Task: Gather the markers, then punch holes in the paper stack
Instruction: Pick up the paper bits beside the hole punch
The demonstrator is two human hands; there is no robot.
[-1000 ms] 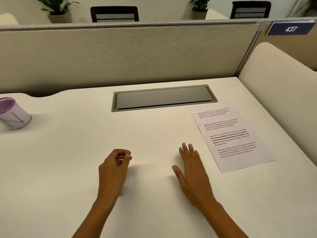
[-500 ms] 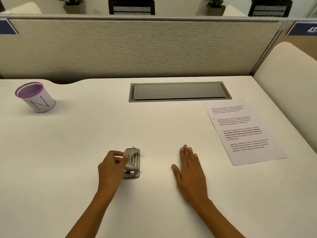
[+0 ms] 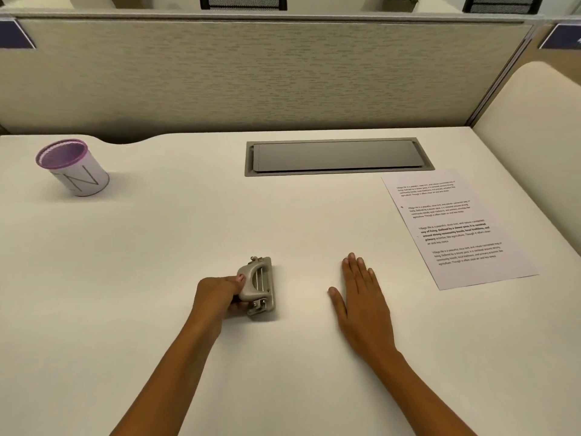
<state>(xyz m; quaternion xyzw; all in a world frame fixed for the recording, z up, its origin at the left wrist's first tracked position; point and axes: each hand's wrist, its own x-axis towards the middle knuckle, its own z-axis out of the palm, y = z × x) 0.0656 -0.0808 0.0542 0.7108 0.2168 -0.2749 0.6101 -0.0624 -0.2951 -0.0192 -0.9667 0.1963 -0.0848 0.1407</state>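
A grey metal hole punch (image 3: pixel 259 286) rests on the white desk (image 3: pixel 157 262) near its front middle. My left hand (image 3: pixel 217 294) grips the punch's left side, thumb on the handle. To its right, my right hand (image 3: pixel 361 297) lies flat on the desk, palm down, fingers together, holding nothing. The printed paper stack (image 3: pixel 456 228) lies at the right, slightly turned, apart from both hands. A white cup with a purple rim (image 3: pixel 74 168) stands at the far left. No markers are visible.
A grey cable hatch (image 3: pixel 338 156) is set into the desk behind the hands. A beige partition wall (image 3: pixel 267 73) closes off the back, and a cream curved panel (image 3: pixel 540 146) borders the right side.
The view has swung left and down. The hole punch came into sight by my left hand, which now grips it more closely. My right hand stays flat.
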